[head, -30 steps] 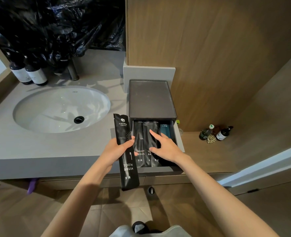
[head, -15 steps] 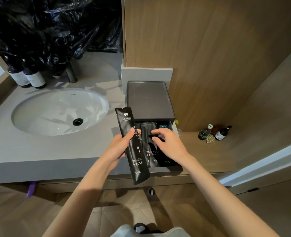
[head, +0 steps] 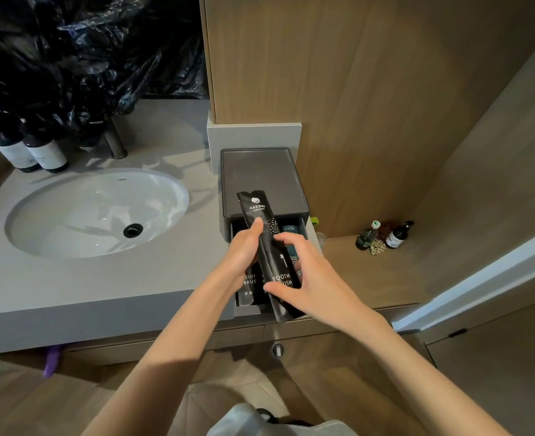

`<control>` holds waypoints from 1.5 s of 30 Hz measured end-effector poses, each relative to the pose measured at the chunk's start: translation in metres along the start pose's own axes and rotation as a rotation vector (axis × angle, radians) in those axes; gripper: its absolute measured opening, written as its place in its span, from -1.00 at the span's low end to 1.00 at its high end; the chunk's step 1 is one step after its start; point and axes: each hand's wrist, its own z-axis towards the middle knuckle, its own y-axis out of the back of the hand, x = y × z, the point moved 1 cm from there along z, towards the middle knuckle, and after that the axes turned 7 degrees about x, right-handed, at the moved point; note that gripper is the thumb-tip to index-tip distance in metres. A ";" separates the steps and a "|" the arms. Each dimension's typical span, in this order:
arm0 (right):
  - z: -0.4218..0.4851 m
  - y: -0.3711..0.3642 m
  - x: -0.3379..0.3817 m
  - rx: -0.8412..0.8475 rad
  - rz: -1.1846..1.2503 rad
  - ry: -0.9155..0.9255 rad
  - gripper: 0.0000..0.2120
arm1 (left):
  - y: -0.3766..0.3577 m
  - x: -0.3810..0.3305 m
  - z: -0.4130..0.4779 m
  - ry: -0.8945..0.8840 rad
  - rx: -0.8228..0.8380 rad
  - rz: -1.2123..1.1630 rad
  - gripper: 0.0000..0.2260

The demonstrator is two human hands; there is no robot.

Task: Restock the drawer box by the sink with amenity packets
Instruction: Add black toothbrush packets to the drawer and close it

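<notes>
1. Long glossy black toothbrush packet (head: 268,247) is held in the air over the pulled-out drawer (head: 250,309), not yet laid in.
2. Its long axis runs far-to-near and leans slightly: top end up over the front edge of the dark grey plastic drawer box (head: 260,174), bottom end past the drawer front, toward the person.
3. That is nearly parallel to the black packets in the drawer (head: 249,280). A teal packet (head: 291,229) lies at the far right.
4. Left hand (head: 242,251) grips the upper half from the left, thumb on the front face.
5. Right hand (head: 311,278) clasps the lower half from the right, thumb on the printed face, fingers arched over the right edge. Both hands are on the same packet, close together.
6. Next move, as a judgement: shift the packet away and down, flat into the slot right of centre.
7. The box stands on the grey tabletop (head: 102,278), right of the white oval sink (head: 55,215).
</notes>
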 end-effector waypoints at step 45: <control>0.050 -0.033 -0.082 0.180 -0.850 -0.263 -0.36 | 0.034 0.064 0.024 -0.227 0.083 1.487 -0.38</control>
